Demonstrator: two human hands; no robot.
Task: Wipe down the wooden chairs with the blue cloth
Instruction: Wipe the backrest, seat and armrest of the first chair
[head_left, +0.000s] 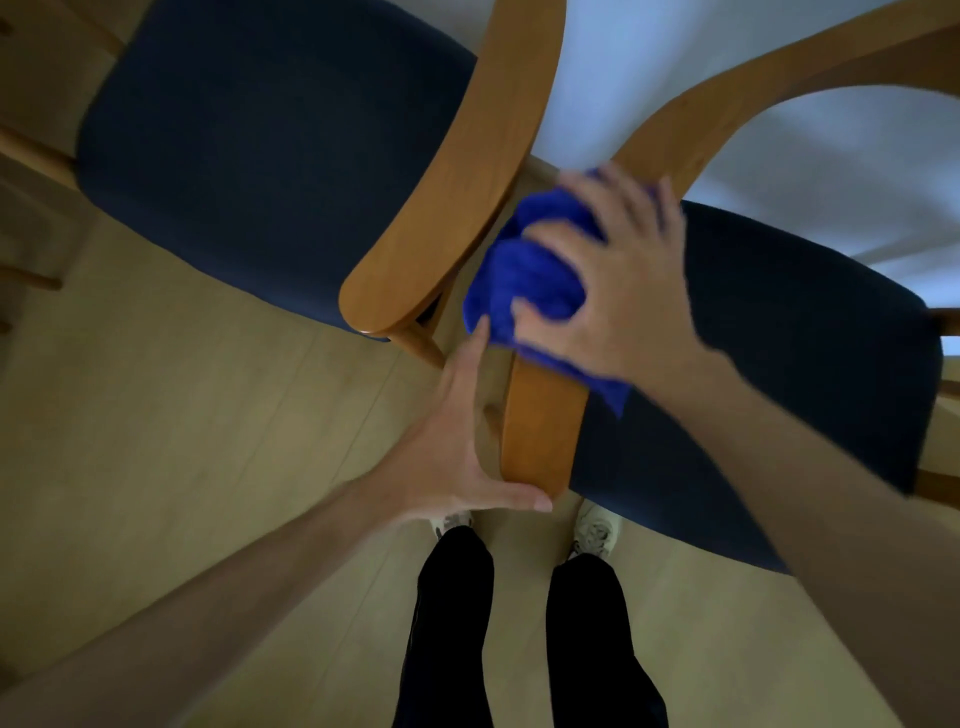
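Pale wood floor (208, 415), white tabletop (649, 67), black trousers (452, 623), light shoes (597, 530).

Bright blue cloth (524, 270), honey-brown wooden chairs (540, 431) with navy seats (249, 156), black trousers (452, 623).

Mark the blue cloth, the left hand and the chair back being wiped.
blue cloth (524, 275), head view, bunched middle.
left hand (457, 457), head view, back of hand.
chair back (540, 426), head view, bare wood below the cloth.
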